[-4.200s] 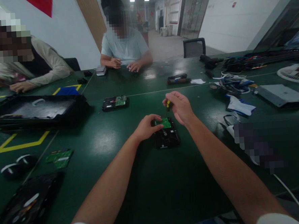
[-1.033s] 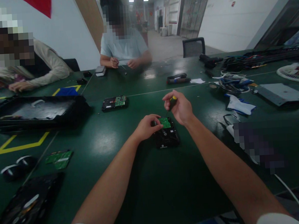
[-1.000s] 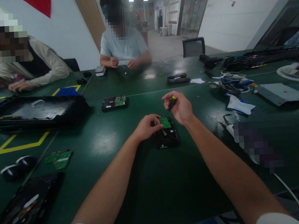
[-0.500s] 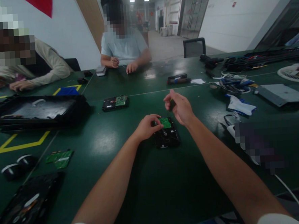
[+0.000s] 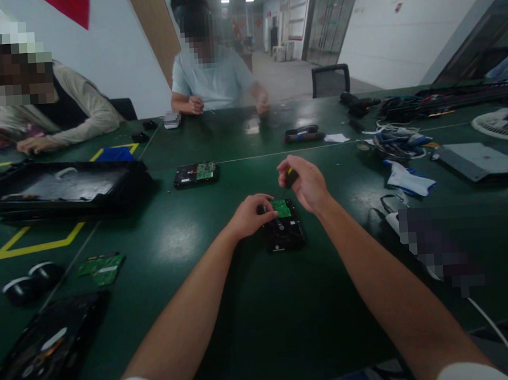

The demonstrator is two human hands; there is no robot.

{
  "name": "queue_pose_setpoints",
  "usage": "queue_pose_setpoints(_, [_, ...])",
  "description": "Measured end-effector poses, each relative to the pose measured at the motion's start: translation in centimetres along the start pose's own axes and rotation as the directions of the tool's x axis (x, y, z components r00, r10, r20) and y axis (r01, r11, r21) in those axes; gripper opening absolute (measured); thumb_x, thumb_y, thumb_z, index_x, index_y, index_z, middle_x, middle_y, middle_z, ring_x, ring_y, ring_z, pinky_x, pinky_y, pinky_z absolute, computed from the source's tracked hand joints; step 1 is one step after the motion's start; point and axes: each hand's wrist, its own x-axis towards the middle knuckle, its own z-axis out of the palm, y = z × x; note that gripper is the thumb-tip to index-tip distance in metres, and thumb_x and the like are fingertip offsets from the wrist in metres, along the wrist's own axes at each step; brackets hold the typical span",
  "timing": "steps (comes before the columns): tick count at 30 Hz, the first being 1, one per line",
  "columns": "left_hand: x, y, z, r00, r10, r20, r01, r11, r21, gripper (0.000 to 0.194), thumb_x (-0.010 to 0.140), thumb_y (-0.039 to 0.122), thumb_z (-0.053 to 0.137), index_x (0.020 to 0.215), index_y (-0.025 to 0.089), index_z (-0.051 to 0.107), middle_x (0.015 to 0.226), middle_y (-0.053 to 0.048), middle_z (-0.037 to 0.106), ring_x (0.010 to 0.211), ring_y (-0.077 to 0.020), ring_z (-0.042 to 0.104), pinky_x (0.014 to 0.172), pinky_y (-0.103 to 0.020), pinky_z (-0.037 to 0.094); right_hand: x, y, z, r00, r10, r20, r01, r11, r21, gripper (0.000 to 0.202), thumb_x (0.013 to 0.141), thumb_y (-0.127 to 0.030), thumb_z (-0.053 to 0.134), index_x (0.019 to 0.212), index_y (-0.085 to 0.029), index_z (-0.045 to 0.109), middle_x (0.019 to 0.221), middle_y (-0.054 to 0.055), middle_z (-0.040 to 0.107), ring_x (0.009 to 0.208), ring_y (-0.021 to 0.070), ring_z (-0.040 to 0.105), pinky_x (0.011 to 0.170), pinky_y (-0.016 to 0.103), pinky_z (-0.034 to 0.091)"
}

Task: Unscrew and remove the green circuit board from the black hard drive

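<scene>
1. The right hand point(image 5: 306, 182) has its fingers closed on a small screwdriver point(image 5: 290, 176), which points down and left at the circuit board point(image 5: 280, 208) just below.
2. The left hand point(image 5: 250, 214) pinches the hard drive point(image 5: 282, 229) at its far-left corner — mid-tabletop point(image 5: 244, 316), long axis running near to far.
3. Count: one screwdriver, two hard drives — the second point(image 5: 195, 174) lies far left.

Single head cam on me, looking forward and down across the green table point(image 5: 244, 305); my forearms in close, room beyond.
</scene>
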Motion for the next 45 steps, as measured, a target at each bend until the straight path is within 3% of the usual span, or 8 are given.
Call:
queue_pose_setpoints(5, [-0.08, 0.16, -0.12, 1.000, 0.015, 0.000, -0.015, 1.000, 0.012, 0.012, 0.087, 0.031, 0.078, 0.085, 0.022, 0.070, 0.131, -0.006, 0.071, 0.110, -0.0252, 0.066, 0.099, -0.045, 0.050, 0.28, 0.18, -0.37, 0.999, -0.039, 0.001, 0.039, 0.999, 0.031, 0.045, 0.093, -0.064, 0.061, 0.083, -0.023, 0.075, 0.071, -0.001, 0.059, 0.064, 0.0127, 0.055, 0.061, 0.028, 0.046])
queue_pose_setpoints(13, [0.01, 0.08, -0.08, 1.000, 0.013, 0.002, -0.013, 1.000, 0.011, 0.014, 0.087, 0.034, 0.078, 0.084, 0.022, 0.070, 0.131, -0.005, 0.071, 0.106, -0.0239, 0.066, 0.097, -0.044, 0.051, 0.14, 0.55, -0.22, 0.997, -0.029, -0.065, 0.027, 0.999, -0.028, 0.030, 0.081, -0.048, 0.082, 0.076, -0.024, 0.063, 0.072, -0.003, 0.065, 0.069, 0.0123, 0.060, 0.070, 0.027, 0.049])
queue_pose_setpoints(21, [-0.08, 0.24, -0.16, 1.000, 0.006, 0.003, -0.006, 1.000, 0.016, 0.013, 0.087, 0.033, 0.078, 0.084, 0.022, 0.070, 0.131, -0.005, 0.071, 0.108, -0.0243, 0.065, 0.096, -0.044, 0.051, 0.26, 0.34, -0.27, 0.998, -0.020, -0.054, 0.019, 1.000, -0.011, 0.052, 0.089, -0.074, 0.059, 0.075, -0.024, 0.066, 0.067, -0.002, 0.055, 0.059, 0.0114, 0.053, 0.057, 0.027, 0.044])
queue_pose_setpoints(28, [0.00, 0.09, -0.04, 1.000, 0.016, 0.002, -0.016, 1.000, 0.025, 0.013, 0.087, 0.033, 0.077, 0.085, 0.023, 0.071, 0.130, -0.005, 0.071, 0.109, -0.0243, 0.066, 0.099, -0.044, 0.050, 0.15, 0.56, -0.14, 0.997, -0.027, -0.070, 0.026, 0.999, -0.025, 0.038, 0.081, -0.056, 0.082, 0.075, -0.025, 0.061, 0.068, -0.004, 0.061, 0.063, 0.0109, 0.057, 0.062, 0.026, 0.046])
queue_pose_setpoints(32, [-0.02, 0.22, -0.04, 1.000, 0.011, 0.004, -0.011, 1.000, 0.017, 0.013, 0.087, 0.033, 0.077, 0.084, 0.022, 0.071, 0.130, -0.005, 0.071, 0.109, -0.0241, 0.066, 0.100, -0.044, 0.050, 0.05, 0.21, 0.04, 1.000, -0.002, -0.023, 0.002, 1.000, 0.009, 0.045, 0.087, -0.067, 0.070, 0.074, -0.024, 0.064, 0.066, -0.003, 0.057, 0.058, 0.0113, 0.053, 0.055, 0.027, 0.043])
queue_pose_setpoints(36, [-0.03, 0.22, -0.09, 1.000, -0.003, 0.004, 0.003, 1.000, 0.030, 0.013, 0.087, 0.033, 0.078, 0.084, 0.023, 0.071, 0.132, -0.005, 0.070, 0.109, -0.0245, 0.066, 0.099, -0.045, 0.051, 0.18, 0.21, -0.04, 0.999, -0.009, -0.046, 0.010, 1.000, 0.014, 0.055, 0.090, -0.075, 0.058, 0.073, -0.024, 0.068, 0.065, -0.002, 0.055, 0.058, 0.0115, 0.053, 0.055, 0.027, 0.044])
queue_pose_setpoints(41, [-0.01, 0.18, -0.11, 1.000, -0.001, 0.006, 0.001, 1.000, 0.018, 0.013, 0.087, 0.033, 0.078, 0.085, 0.022, 0.071, 0.132, -0.005, 0.070, 0.107, -0.0244, 0.066, 0.098, -0.045, 0.051, 0.08, 0.39, -0.11, 0.998, -0.020, -0.061, 0.018, 0.999, -0.044, 0.037, 0.080, -0.054, 0.083, 0.074, -0.024, 0.062, 0.070, -0.004, 0.062, 0.065, 0.0109, 0.058, 0.065, 0.026, 0.047])
queue_pose_setpoints(45, [-0.02, 0.26, -0.12, 1.000, -0.005, 0.012, 0.004, 1.000, 0.009, 0.013, 0.087, 0.033, 0.078, 0.084, 0.022, 0.071, 0.132, -0.005, 0.070, 0.108, -0.0246, 0.066, 0.099, -0.045, 0.050, -0.19, 0.04, 0.27, 0.999, -0.008, -0.033, 0.006, 0.999, -0.044, 0.042, 0.082, -0.063, 0.078, 0.074, -0.025, 0.060, 0.072, -0.003, 0.063, 0.065, 0.0120, 0.058, 0.065, 0.028, 0.049])
